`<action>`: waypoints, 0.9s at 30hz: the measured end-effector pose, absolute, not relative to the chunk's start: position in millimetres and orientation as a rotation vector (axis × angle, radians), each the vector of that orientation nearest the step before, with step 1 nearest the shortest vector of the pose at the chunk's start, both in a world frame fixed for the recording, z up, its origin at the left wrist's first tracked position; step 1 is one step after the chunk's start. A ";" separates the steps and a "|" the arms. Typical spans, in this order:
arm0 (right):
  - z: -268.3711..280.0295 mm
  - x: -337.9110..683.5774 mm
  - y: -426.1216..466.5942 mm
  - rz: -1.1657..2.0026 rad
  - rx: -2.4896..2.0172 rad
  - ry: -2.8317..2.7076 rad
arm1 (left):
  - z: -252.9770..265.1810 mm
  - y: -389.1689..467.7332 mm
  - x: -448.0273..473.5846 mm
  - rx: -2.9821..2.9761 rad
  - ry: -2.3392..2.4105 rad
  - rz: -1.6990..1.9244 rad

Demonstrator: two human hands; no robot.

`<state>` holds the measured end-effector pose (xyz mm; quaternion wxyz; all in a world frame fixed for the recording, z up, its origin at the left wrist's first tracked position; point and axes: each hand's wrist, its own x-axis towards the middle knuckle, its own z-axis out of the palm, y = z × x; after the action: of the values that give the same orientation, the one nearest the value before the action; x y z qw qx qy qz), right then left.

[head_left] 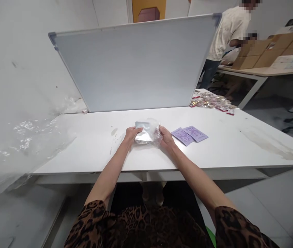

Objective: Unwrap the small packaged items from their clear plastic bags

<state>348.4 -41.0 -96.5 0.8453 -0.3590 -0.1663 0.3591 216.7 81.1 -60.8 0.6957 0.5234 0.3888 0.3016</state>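
My left hand (133,134) is closed on a flat pale-blue and silvery packet (143,133), thumb on top, just above the white table. Crinkled clear plastic (154,126) lies around the packet's right side, and my right hand (165,136) pinches its edge. Whether the packet is inside the plastic or only against it, I cannot tell. Just right of my right hand, two purple patterned packets (195,133) lie flat on the table, one overlapping the other.
A whiteboard (136,69) stands upright across the table's back. Clear plastic sheeting (27,148) spreads at the left. Small packaged items (212,101) are heaped at the back right. Beyond, a person (229,34) stands beside another table with cardboard boxes (272,50).
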 end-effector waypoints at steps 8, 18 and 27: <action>-90.2 352.3 -47.1 0.699 -0.758 -0.281 | -65.3 77.7 202.8 0.931 0.822 0.741; -90.1 346.3 -49.7 0.606 -1.024 -0.208 | -54.9 91.0 191.2 0.366 0.499 0.864; -51.8 347.7 -56.3 -0.154 -1.166 -0.700 | -62.3 88.8 194.0 0.487 0.473 0.828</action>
<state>347.7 -56.3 -51.8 0.7747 -0.5387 -0.3234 -0.0713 194.0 88.8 -62.3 0.8601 0.2318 0.2255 0.3945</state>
